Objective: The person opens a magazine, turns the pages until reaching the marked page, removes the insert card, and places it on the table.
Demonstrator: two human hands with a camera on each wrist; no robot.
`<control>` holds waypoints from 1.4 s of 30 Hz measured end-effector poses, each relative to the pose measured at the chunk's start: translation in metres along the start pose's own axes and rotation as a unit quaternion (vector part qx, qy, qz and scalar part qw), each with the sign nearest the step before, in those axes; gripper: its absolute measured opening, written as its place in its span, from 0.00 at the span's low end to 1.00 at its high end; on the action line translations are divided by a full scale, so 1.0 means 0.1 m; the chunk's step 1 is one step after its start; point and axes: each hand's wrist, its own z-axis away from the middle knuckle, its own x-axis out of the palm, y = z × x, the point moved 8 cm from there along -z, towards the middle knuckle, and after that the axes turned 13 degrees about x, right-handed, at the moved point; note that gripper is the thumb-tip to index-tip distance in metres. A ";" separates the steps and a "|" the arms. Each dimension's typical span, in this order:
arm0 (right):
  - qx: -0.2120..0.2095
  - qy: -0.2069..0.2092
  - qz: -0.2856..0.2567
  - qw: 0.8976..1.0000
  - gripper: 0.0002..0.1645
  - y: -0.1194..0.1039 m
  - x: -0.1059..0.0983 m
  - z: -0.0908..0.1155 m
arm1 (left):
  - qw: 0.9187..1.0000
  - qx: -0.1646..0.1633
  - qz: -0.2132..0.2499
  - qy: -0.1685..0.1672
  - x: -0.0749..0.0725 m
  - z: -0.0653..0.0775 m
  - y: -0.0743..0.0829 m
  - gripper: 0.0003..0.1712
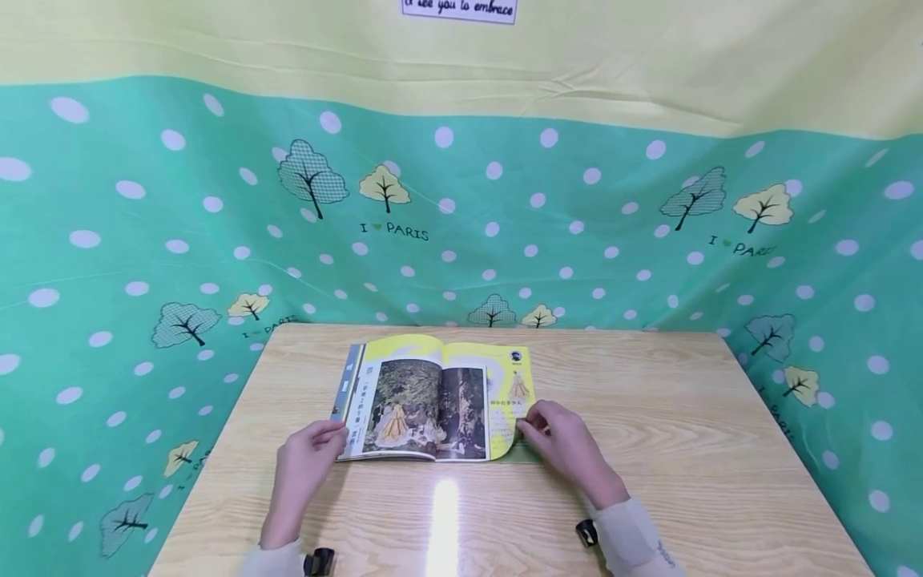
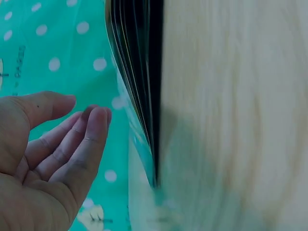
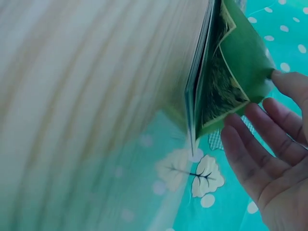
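An open magazine (image 1: 461, 401) lies on the wooden table, showing a painting of figures under trees across its two pages, with yellow borders. At its lower right corner, my right hand (image 1: 566, 441) pinches a page (image 3: 255, 62) between thumb and fingers. That page curls up, and its green underside with a picture faces the right wrist view. My left hand (image 1: 306, 465) is at the magazine's lower left edge, fingers loosely bent. In the left wrist view, a small gap shows between the thumb and fingertips, close beside the stacked page edges (image 2: 137, 72).
The wooden table (image 1: 649, 417) has a bright light reflection in front of the magazine. A green dotted cloth (image 1: 505, 240) with printed trees hangs behind the table and along both sides. Wrist cameras sit on both sleeves (image 1: 634, 533).
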 end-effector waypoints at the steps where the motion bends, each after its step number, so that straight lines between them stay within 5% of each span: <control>1: -0.011 0.006 -0.006 1.000 0.08 -0.03 -0.01 0.00 | 1.000 0.006 0.010 0.000 0.04 -0.01 0.04 0.14; 8: -0.097 0.026 -0.042 0.994 0.07 -0.22 -0.06 0.05 | 0.997 0.065 0.043 -0.010 0.33 -0.10 0.34 0.12; 15: -0.151 -0.009 -0.050 0.987 0.14 -0.33 0.03 0.12 | 0.983 0.124 0.126 -0.045 0.70 -0.13 0.71 0.12; 26: -0.165 -0.035 -0.048 0.984 0.18 -0.40 0.09 0.15 | 0.956 0.159 0.180 -0.168 1.51 -0.10 1.17 0.20; 34: -0.174 -0.035 -0.045 0.983 0.17 -0.42 0.10 0.15 | 0.958 0.122 0.193 -0.173 1.69 -0.16 1.23 0.12; 42: -0.160 -0.044 -0.039 0.985 0.18 -0.40 0.11 0.15 | 0.960 0.134 0.180 -0.168 1.71 -0.19 1.22 0.11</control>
